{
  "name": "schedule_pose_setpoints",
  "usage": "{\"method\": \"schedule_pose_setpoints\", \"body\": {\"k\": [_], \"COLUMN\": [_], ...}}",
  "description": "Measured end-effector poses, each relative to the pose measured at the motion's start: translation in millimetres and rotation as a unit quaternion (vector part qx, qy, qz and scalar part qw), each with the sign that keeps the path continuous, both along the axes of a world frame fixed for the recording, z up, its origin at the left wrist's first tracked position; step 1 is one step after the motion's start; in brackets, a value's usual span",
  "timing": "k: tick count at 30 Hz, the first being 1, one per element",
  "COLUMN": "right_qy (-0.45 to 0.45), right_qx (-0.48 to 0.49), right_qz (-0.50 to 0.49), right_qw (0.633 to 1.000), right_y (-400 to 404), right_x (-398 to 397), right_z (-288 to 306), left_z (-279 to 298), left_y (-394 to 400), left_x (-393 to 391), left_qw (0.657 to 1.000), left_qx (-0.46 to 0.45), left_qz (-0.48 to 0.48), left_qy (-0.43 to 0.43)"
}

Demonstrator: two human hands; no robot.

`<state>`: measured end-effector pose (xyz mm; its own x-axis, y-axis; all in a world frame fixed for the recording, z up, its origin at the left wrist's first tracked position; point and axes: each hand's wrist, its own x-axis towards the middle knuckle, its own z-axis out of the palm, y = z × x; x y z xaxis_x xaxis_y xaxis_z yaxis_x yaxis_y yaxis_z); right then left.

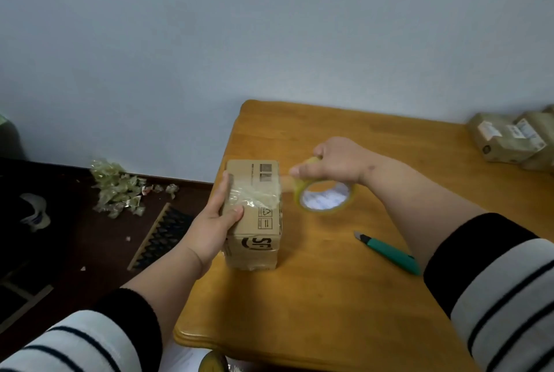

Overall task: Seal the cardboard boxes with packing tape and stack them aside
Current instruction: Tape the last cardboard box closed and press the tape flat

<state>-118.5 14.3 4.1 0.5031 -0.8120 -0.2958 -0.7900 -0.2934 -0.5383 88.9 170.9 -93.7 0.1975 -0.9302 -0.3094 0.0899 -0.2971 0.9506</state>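
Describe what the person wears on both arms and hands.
Both hands are bare: no gloves, rings or watch show on the left hand or the right hand. Each forearm is uncovered, with the sleeve pushed up toward the elbow. The left sleeve and right sleeve match: white knit with thin dark stripes and a broad black cuff.

**Box and tape roll at the table's left edge**

A small brown cardboard box is lying on its side near the left edge of the wooden table, printed markings and an "SF" logo facing up, with wrinkled clear tape crossing its top. At its 3 o'clock, just beside it, a roll of clear yellowish packing tape is tilting on edge, a strip stretching to the box. Sealed parcels are sitting together at 2 o'clock, well apart.
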Motion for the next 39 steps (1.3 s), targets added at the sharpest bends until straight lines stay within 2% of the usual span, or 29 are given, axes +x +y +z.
{"method": "schedule_pose_setpoints", "body": {"k": [1, 4, 10, 11, 12, 13, 14, 16, 17, 18, 21, 26, 29, 32, 34, 39], "right_qy": [0.019, -0.001, 0.031, 0.042, 0.049, 0.055, 0.061, 0.076, 0.085, 0.092, 0.105, 0.074, 0.054, 0.042, 0.023, -0.100], "right_qx": [0.006, 0.057, 0.054, 0.056, 0.056, 0.052, 0.048, 0.044, 0.039, 0.032, 0.022, 0.064, 0.077, 0.089, 0.106, 0.151], "right_qz": [-0.006, -0.044, -0.026, -0.027, -0.027, -0.026, -0.026, -0.016, -0.005, 0.006, 0.017, 0.010, 0.009, 0.003, -0.004, -0.076], "right_qw": [1.000, 0.997, 0.998, 0.997, 0.997, 0.997, 0.997, 0.996, 0.996, 0.995, 0.994, 0.995, 0.996, 0.995, 0.994, 0.980], "right_y": [-1, 0, 4, 4, 3, 3, 4, 7, 8, 8, 10, 11, 13, 12, 9, 4], "right_x": [-9, -26, -28, -28, -28, -28, -27, -24, -21, -20, -19, -27, -26, -25, -31, -52], "right_z": [-6, -24, -40, -42, -44, -46, -47, -50, -52, -54, -55, -62, -66, -67, -66, -60], "left_z": [0, 5, 3, 3, 5, 7, 9, 15, 17, 19, 20, 24, 33, 32, 29, 30], "left_y": [0, -2, -1, -2, -4, -6, -9, -17, -20, -23, -27, -31, -39, -47, -50, -53], "left_x": [-1, -7, -8, -7, -7, -7, -7, -10, -14, -20, -35, -37, -48, -63, -64, -47], "left_qw": [1.000, 1.000, 0.998, 0.994, 0.984, 0.961, 0.923, 0.820, 0.777, 0.747, 0.718, 0.726, 0.761, 0.767, 0.781, 0.854], "left_qx": [0.002, 0.002, 0.013, 0.018, 0.022, 0.027, 0.027, 0.007, -0.014, -0.033, -0.039, 0.024, 0.074, 0.114, 0.095, 0.002], "left_qz": [-0.004, -0.015, -0.042, -0.054, -0.070, -0.092, -0.113, -0.148, -0.165, -0.186, -0.239, -0.284, -0.250, -0.218, -0.195, -0.143], "left_qy": [0.002, -0.011, -0.055, -0.090, -0.161, -0.258, -0.366, -0.553, -0.608, -0.637, -0.652, -0.626, -0.594, -0.592, -0.586, -0.501]}}
